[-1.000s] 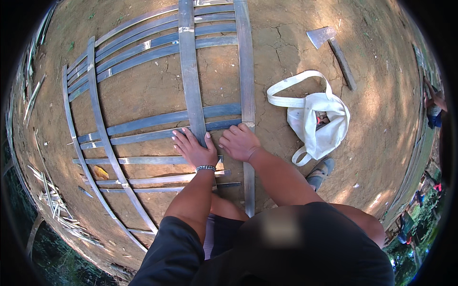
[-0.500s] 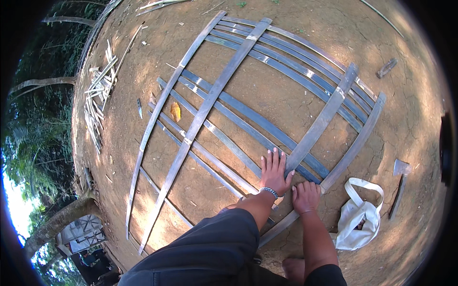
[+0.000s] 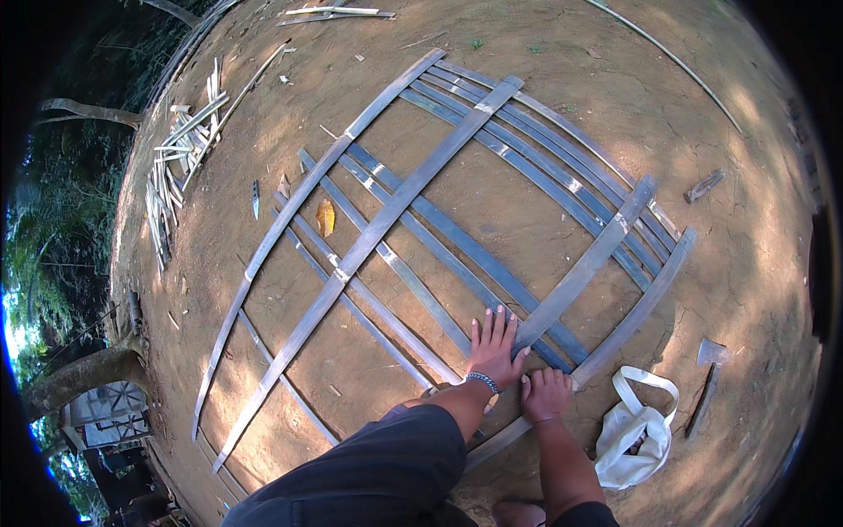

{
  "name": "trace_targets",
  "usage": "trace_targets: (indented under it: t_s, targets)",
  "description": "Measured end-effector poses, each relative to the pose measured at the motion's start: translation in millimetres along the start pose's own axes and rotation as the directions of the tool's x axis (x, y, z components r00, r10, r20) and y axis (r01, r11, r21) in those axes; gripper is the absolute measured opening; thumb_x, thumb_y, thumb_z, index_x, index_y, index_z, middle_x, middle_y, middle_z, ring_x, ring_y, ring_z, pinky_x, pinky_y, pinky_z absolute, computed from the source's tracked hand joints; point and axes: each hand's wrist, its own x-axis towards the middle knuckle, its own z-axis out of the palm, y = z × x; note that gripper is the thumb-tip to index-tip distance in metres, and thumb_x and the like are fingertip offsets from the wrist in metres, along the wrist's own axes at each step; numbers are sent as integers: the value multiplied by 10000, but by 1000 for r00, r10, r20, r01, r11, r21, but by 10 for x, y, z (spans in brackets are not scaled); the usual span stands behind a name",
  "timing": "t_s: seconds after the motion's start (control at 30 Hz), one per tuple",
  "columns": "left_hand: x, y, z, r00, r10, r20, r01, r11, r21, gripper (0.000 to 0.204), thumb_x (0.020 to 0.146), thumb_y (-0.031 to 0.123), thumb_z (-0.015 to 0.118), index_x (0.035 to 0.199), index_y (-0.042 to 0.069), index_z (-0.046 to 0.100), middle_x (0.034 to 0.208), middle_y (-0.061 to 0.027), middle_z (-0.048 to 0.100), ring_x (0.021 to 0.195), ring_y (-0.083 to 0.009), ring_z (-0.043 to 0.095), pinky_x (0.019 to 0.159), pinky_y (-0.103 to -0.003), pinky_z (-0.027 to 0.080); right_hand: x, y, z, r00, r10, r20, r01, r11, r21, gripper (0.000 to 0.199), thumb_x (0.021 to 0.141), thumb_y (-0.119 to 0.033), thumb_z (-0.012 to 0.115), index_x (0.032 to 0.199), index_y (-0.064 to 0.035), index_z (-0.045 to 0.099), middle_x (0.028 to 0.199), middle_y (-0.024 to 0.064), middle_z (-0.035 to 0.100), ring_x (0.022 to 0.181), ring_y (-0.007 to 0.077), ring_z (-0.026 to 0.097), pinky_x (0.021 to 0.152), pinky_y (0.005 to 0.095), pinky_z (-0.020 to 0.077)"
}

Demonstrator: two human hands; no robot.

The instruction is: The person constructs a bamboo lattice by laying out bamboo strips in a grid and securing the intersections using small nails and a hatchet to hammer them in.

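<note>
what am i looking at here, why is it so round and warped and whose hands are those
There is no machine here. The picture comes from a wide fisheye camera worn on a person's head, looking down at their own hands, which is why the straight strips bend toward the rim and the edges go dark.

On the bare earth ground lies a big open lattice of long grey flat strips, crossed over one another. The person's left hand is pressed flat, fingers spread, on the strips near a crossing. The right hand rests beside it on a wide strip. Neither hand grips anything.

Nearby lie a white bag, a hatchet to its right, a small knife on the far left, and a pile of pale split sticks.
</note>
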Motion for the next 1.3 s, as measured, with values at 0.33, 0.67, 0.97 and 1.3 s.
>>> trace_targets:
  t_s: [0.33, 0.67, 0.97, 1.3]
  targets:
    - [10, -12, 124, 999, 5, -53, -5, 1000, 10, 820, 1002, 531, 480, 1624, 33, 281, 1706, -246, 157, 1583, -443, 110, 1262, -626, 42, 16, -7, -53, 998, 35, 54, -36, 999, 13, 236, 916, -402, 662, 884, -168, 653, 914, 47, 588, 958, 254, 565, 909, 452, 409]
    - [-14, 34, 155, 992, 27, -120, -19, 997, 68, 799, 992, 477, 515, 1618, 32, 294, 1700, -246, 189, 1576, -436, 152, 1263, -614, 64, 2, 9, -66, 999, 33, 0, -33, 999, 27, 205, 916, -367, 664, 865, -169, 643, 881, 39, 568, 921, 250, 562, 893, 433, 416]
    - [-22, -23, 169, 992, 21, -123, -9, 995, 96, 762, 1012, 502, 484, 1620, 76, 314, 1713, -210, 179, 1585, -406, 143, 1270, -607, 45, -1, -28, -36, 999, 28, -39, -27, 999, 23, 212, 950, -376, 631, 877, -180, 659, 897, 30, 591, 928, 236, 565, 896, 424, 413]
    - [-8, -29, 257, 968, 78, -238, -77, 997, 12, 749, 992, 431, 525, 1587, 11, 348, 1705, -219, 210, 1585, -393, 162, 1272, -594, 52, -60, -55, -333, 991, 116, -60, -99, 967, 233, 275, 928, -363, 675, 1016, -106, 712, 1062, 74, 652, 1104, 273, 588, 1048, 451, 396]
